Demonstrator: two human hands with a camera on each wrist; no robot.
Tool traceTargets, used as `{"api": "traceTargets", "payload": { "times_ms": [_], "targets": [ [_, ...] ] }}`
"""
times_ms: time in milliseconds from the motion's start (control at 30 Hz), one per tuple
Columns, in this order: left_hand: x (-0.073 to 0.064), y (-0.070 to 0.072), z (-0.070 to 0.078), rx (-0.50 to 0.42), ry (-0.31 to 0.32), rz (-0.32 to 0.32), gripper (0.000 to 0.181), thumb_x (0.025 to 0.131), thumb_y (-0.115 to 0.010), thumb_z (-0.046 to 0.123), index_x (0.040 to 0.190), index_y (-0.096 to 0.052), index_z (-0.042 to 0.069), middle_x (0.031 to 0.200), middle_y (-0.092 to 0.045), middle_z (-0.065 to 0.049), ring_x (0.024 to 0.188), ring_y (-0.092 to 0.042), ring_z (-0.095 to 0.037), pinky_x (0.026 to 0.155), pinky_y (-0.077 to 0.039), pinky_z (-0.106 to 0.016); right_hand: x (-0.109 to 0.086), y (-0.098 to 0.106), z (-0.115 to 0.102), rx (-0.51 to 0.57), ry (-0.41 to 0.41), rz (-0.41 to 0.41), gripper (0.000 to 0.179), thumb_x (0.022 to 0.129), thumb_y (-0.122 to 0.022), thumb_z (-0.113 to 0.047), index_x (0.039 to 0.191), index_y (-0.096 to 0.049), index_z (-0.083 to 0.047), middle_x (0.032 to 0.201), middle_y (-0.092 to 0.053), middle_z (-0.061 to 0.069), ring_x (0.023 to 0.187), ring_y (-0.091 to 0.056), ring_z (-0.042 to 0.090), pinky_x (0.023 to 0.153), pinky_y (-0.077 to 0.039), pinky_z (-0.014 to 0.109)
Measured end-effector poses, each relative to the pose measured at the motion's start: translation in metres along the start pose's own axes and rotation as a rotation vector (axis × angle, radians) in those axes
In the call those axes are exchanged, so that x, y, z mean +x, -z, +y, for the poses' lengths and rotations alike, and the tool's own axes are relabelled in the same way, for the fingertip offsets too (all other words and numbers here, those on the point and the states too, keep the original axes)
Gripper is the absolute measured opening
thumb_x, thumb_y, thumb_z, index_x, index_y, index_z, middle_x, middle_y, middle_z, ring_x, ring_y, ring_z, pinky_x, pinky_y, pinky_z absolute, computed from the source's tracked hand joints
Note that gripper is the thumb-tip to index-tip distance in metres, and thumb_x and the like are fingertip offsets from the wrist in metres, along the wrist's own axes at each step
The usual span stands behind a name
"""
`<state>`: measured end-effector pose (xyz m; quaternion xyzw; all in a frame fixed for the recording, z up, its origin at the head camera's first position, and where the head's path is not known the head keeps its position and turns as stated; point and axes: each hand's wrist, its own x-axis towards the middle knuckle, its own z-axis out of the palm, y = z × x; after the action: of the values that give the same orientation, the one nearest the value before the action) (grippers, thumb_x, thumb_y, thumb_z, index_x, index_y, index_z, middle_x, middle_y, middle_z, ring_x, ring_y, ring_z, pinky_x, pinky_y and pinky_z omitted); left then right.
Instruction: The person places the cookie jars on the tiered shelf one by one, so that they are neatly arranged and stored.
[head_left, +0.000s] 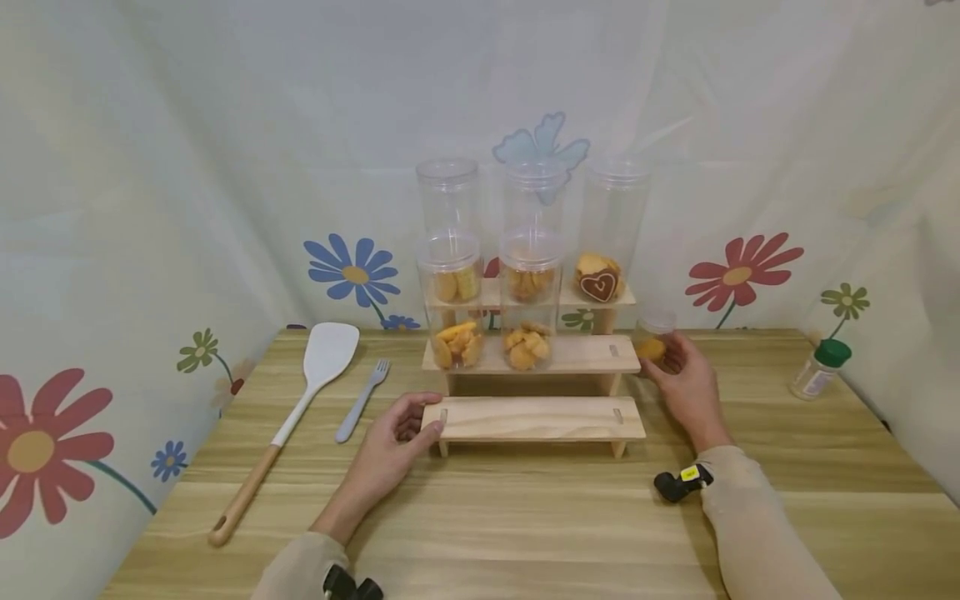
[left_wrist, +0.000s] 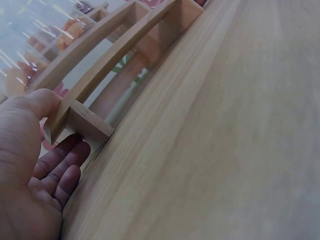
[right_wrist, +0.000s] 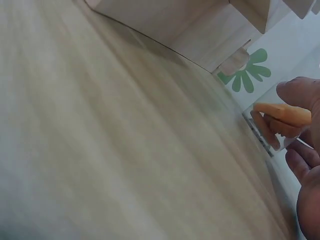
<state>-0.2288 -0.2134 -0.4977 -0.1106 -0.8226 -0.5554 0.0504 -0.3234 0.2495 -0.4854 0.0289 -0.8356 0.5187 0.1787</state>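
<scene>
My left hand (head_left: 384, 446) pinches the left end of the low front wooden shelf (head_left: 528, 419); in the left wrist view the thumb lies on top of the board, the other fingers curl below it. At the right of the shelves, my right hand (head_left: 692, 396) holds a small clear jar (head_left: 655, 327) of cookies, which stands on the table close to the back edge. The right wrist view shows orange and brown cookies (right_wrist: 282, 120) low in that jar. Two clear jars of cookies stand on the middle shelf (head_left: 581, 354), and three taller ones on the back shelf (head_left: 618, 296).
Left of the shelves lie a white spatula (head_left: 330, 354) with a wooden handle and a small grey fork (head_left: 362, 402). A green-capped shaker bottle (head_left: 821, 371) stands near the table's right edge. A flowered cloth (head_left: 225, 108) hangs behind the table.
</scene>
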Motion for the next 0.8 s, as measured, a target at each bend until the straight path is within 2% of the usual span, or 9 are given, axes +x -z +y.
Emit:
{"api": "traceTargets", "payload": {
  "times_ms": [300, 367, 500, 633, 733, 800],
  "targets": [
    [0.0004, -0.0002, -0.001, 0.002, -0.001, 0.0, 0.038, 0.107, -0.079, 0.029, 0.144, -0.069, 0.022, 0.112, -0.075, -0.006, 0.097, -0.069, -0.022, 0.082, -0.055, -0.028, -0.0015, -0.0011, -0.0004, 0.001, -0.005, 0.017, 0.055, 0.106, -0.076, -0.004, 0.154, -0.053, 0.009, 0.153, -0.061, 0.032, 0.143, -0.06, 0.045, 0.118, -0.048, 0.053],
    [0.0003, 0.0, -0.0004, 0.003, -0.003, 0.0, 0.038, 0.107, -0.079, 0.029, 0.143, -0.07, 0.023, 0.112, -0.075, -0.006, 0.097, -0.069, -0.022, 0.082, -0.055, -0.028, -0.0019, -0.0009, -0.0011, 0.003, -0.007, 0.022, 0.055, 0.105, -0.077, -0.005, 0.154, -0.054, 0.008, 0.153, -0.062, 0.032, 0.142, -0.061, 0.044, 0.117, -0.05, 0.049],
    [-0.0001, 0.0004, 0.0009, 0.001, -0.005, 0.0, 0.037, 0.107, -0.079, 0.028, 0.143, -0.069, 0.024, 0.112, -0.075, -0.006, 0.097, -0.069, -0.022, 0.082, -0.055, -0.028, -0.0022, -0.001, -0.0021, 0.013, -0.005, 0.036, 0.056, 0.104, -0.079, -0.005, 0.153, -0.054, 0.009, 0.151, -0.063, 0.033, 0.139, -0.063, 0.043, 0.111, -0.054, 0.031],
    [-0.0004, 0.0006, 0.0014, -0.003, -0.002, -0.001, 0.037, 0.108, -0.078, 0.028, 0.143, -0.069, 0.024, 0.113, -0.075, -0.006, 0.098, -0.07, -0.022, 0.083, -0.055, -0.028, -0.0027, -0.0015, -0.0027, 0.012, -0.003, 0.051, 0.056, 0.103, -0.079, -0.004, 0.152, -0.054, 0.01, 0.15, -0.063, 0.033, 0.137, -0.064, 0.044, 0.103, -0.052, 0.016],
    [-0.0003, 0.0004, 0.0011, -0.004, 0.0, -0.002, 0.038, 0.108, -0.078, 0.028, 0.144, -0.069, 0.023, 0.113, -0.075, -0.007, 0.098, -0.069, -0.023, 0.083, -0.055, -0.028, -0.0034, -0.0023, -0.0023, 0.021, -0.01, 0.06, 0.056, 0.103, -0.079, -0.004, 0.151, -0.054, 0.011, 0.15, -0.063, 0.032, 0.138, -0.063, 0.043, 0.1, -0.05, 0.011],
    [-0.0002, 0.0002, 0.0008, -0.002, 0.0, -0.002, 0.038, 0.107, -0.079, 0.029, 0.144, -0.069, 0.023, 0.112, -0.075, -0.007, 0.098, -0.069, -0.023, 0.082, -0.055, -0.028, -0.0039, -0.0025, -0.0019, 0.024, -0.017, 0.063, 0.056, 0.103, -0.079, -0.004, 0.151, -0.053, 0.01, 0.151, -0.063, 0.032, 0.139, -0.063, 0.042, 0.102, -0.051, 0.013]
  ]
}}
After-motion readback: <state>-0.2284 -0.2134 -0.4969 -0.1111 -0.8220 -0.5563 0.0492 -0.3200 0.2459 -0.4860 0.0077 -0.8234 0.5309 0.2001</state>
